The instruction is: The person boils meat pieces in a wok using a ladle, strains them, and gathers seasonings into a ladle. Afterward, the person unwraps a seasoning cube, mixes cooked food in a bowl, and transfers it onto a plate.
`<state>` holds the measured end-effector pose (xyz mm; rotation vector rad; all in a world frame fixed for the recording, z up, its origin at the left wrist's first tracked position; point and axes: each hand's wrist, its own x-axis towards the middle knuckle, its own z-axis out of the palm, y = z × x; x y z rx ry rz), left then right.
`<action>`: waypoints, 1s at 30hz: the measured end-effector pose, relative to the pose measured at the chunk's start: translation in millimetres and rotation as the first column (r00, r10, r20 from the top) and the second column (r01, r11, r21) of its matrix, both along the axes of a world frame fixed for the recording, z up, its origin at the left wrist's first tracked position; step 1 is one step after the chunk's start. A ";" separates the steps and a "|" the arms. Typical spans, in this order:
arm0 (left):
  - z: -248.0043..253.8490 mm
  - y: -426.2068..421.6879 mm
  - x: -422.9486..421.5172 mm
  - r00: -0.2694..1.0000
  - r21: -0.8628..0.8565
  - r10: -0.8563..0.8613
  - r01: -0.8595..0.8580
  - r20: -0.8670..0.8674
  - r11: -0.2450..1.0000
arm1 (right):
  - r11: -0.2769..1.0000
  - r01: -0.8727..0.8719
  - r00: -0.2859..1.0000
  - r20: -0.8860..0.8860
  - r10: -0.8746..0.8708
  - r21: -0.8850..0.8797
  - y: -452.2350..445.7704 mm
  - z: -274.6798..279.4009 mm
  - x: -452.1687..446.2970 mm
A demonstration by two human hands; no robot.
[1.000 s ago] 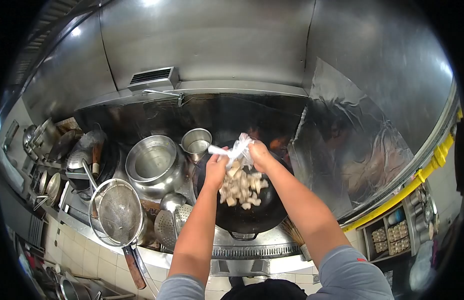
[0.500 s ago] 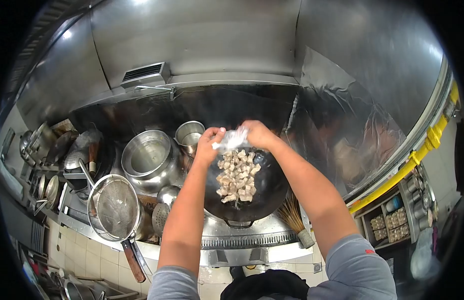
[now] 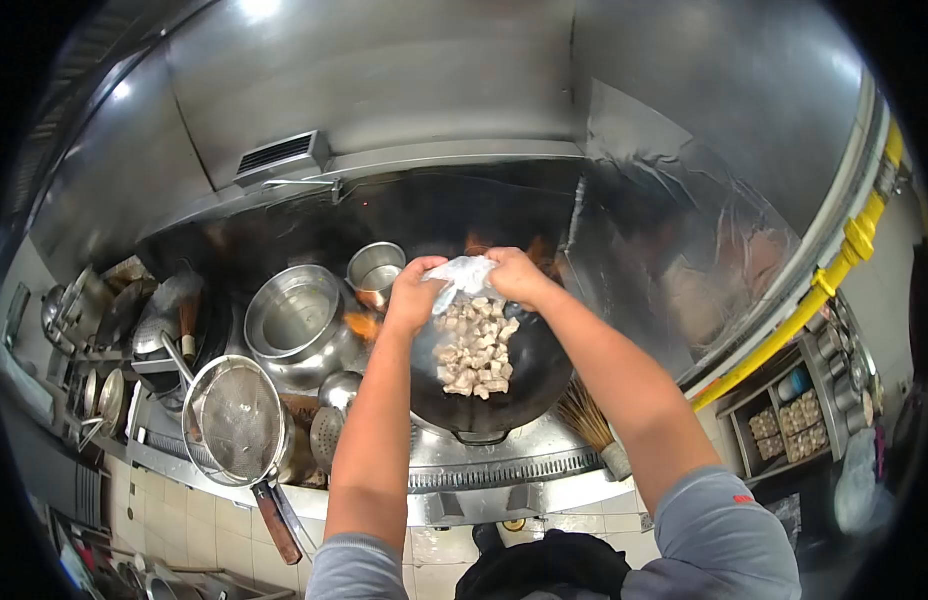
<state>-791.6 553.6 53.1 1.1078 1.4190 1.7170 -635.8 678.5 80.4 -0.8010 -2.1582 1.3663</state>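
Left hand (image 3: 412,297): gripping the bag (image 3: 466,271) at one end
Right hand (image 3: 519,277): clutching its other end
Chunks (image 3: 475,350): lying in the wok (image 3: 484,413), resting below both hands

The wok (image 3: 541,368) sits in the right part of the worktop (image 3: 542,460), its handle facing the front edge, with food pieces (image 3: 474,355) in its middle. Over its far side, the bag (image 3: 464,274) lies between the left hand (image 3: 415,293) and the right hand (image 3: 519,276). Left of the wok is the large pot (image 3: 306,372); the small pot (image 3: 376,258) stands behind and right of that. The strainer (image 3: 234,420) lies before the large pot, overhanging the front edge. Right of the wok rests the brush (image 3: 586,416).
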 end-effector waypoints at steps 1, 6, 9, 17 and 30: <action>-1.5 -0.9 9.7 0.992 0.010 0.023 -0.024 0.125 1.000 | 0.994 0.094 0.989 -0.113 -0.100 -0.058 -3.2 -8.9 -2.4; -9.0 -16.5 124.8 0.790 0.180 -0.088 -0.029 0.606 0.983 | 0.933 0.346 0.894 -0.337 -0.294 0.103 -72.9 -35.3 11.2; -4.4 -54.1 167.3 0.633 0.277 -0.262 0.077 0.728 0.958 | 0.998 0.027 0.909 -0.418 0.002 0.064 -109.1 -67.3 68.0; -48.1 -129.1 274.9 0.875 -0.187 -0.374 0.441 0.307 0.878 | 0.771 0.634 0.772 0.011 -0.636 0.056 -168.1 -103.6 422.0; -87.3 -107.8 442.8 0.815 -0.581 -0.580 0.470 -0.004 0.665 | -0.444 0.431 -0.108 -0.444 -0.890 0.785 -281.7 -34.6 839.3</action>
